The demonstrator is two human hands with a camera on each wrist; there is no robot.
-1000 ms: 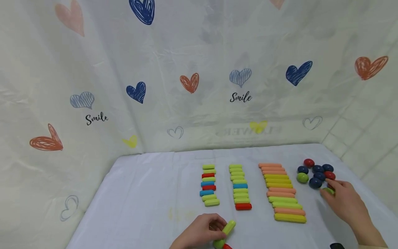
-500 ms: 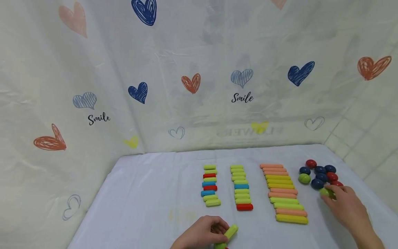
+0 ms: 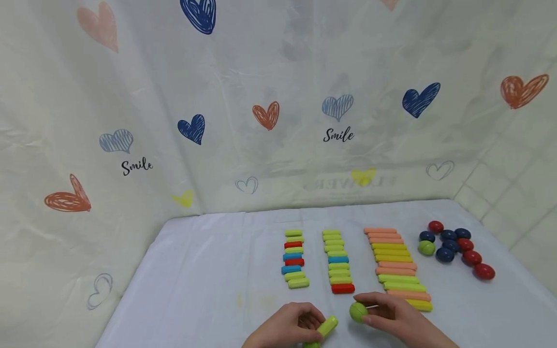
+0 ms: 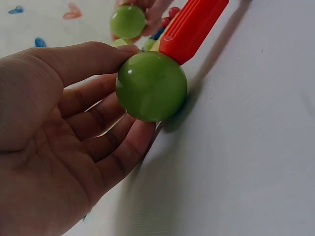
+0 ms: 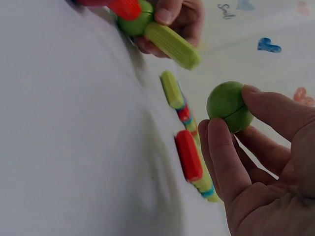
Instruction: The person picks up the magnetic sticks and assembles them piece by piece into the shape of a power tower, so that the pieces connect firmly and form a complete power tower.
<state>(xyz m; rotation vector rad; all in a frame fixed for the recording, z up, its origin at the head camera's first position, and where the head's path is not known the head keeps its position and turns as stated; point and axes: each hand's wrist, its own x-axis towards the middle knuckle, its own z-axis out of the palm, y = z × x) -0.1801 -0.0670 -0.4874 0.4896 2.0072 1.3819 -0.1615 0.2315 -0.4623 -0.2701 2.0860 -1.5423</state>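
My left hand (image 3: 287, 326) is low in the middle of the head view, holding a green ball (image 4: 151, 87) between thumb and fingertips. A short light-green stick (image 5: 172, 45) joins that ball and points toward the right hand. On another side of it sits a red stick (image 4: 194, 27), and a dark red ball (image 5: 93, 2) shows at the red stick's far end in the right wrist view. My right hand (image 3: 398, 316) pinches a second green ball (image 5: 229, 105), which has a thin groove. This ball is held apart from the light-green stick's free end, a short gap away.
Two columns of short sticks (image 3: 296, 262) (image 3: 337, 260) in green, red and blue lie on the white table (image 3: 209, 290). A column of longer sticks (image 3: 393, 266) is to their right. Red balls (image 3: 484, 271), blue balls (image 3: 445, 254) and a green one (image 3: 427, 248) cluster far right.
My right hand has brought the green ball left from the ball cluster toward the left hand, leaving two more red balls exposed. The left hand has barely shifted with its piece.
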